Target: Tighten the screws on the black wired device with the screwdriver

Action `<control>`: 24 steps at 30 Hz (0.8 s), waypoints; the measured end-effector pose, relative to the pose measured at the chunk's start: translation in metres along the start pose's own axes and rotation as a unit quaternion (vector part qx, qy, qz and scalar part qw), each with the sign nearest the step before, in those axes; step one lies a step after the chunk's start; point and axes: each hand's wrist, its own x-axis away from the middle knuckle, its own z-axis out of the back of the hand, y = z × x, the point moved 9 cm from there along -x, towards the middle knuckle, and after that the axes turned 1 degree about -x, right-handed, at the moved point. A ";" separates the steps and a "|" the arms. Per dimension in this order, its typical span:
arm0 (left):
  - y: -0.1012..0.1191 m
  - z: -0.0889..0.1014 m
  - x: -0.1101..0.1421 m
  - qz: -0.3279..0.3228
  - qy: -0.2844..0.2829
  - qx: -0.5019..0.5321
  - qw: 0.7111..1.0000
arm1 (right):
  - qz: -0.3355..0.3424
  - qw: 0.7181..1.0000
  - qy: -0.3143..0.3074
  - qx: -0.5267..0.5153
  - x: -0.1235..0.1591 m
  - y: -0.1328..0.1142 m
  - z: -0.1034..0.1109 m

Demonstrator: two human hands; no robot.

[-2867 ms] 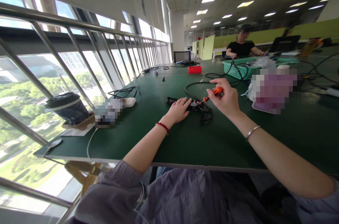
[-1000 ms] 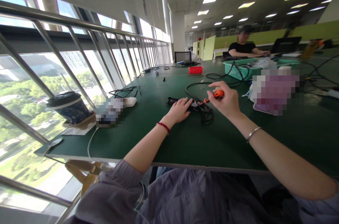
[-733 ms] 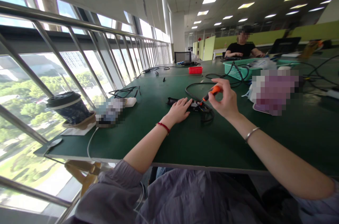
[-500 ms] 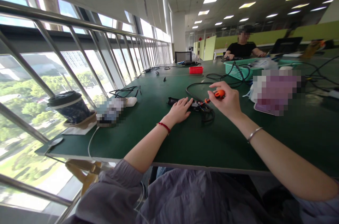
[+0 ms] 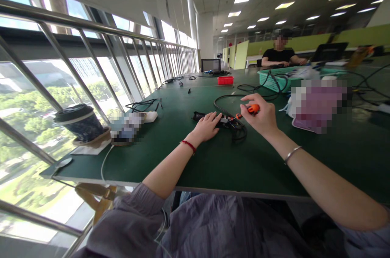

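My left hand point(image 5: 206, 126) lies over a black elongated device point(image 5: 225, 121), fingers across its top and thumb along the near side, pinning it to the table. The device's right part looks uncovered, with small parts and a black cable showing; its exact kind is unclear. My right hand point(image 5: 261, 115) is closed around an orange-handled screwdriver point(image 5: 253, 109), tilted so that its thin shaft points down and left to the device's right part. Fingers partly cover the handle. Where exactly the tip rests is too small to tell.
Ahead on the green table point(image 5: 183, 160) sit a red bin point(image 5: 225, 81) and a turquoise basket point(image 5: 271, 82) with cables. A pinkish blurred item point(image 5: 318, 107) lies right; a cup point(image 5: 81, 124) and blurred phone-like item point(image 5: 129, 126) stand left. A person point(image 5: 278, 53) sits opposite.
My hands, the device and the screwdriver look almost unmoved. Across the table, the other person's hand has shifted to the right, toward their other hand.
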 end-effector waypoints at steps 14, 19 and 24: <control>0.000 0.000 0.001 0.003 -0.007 0.005 1.000 | 0.012 1.000 0.004 0.002 0.000 -0.002 0.001; 0.001 0.002 0.001 -0.002 -0.005 0.000 1.000 | 0.029 0.999 0.023 -0.020 0.001 -0.006 0.003; 0.000 0.001 -0.001 -0.004 -0.003 -0.004 1.000 | 0.008 1.000 0.004 0.000 0.001 -0.002 -0.001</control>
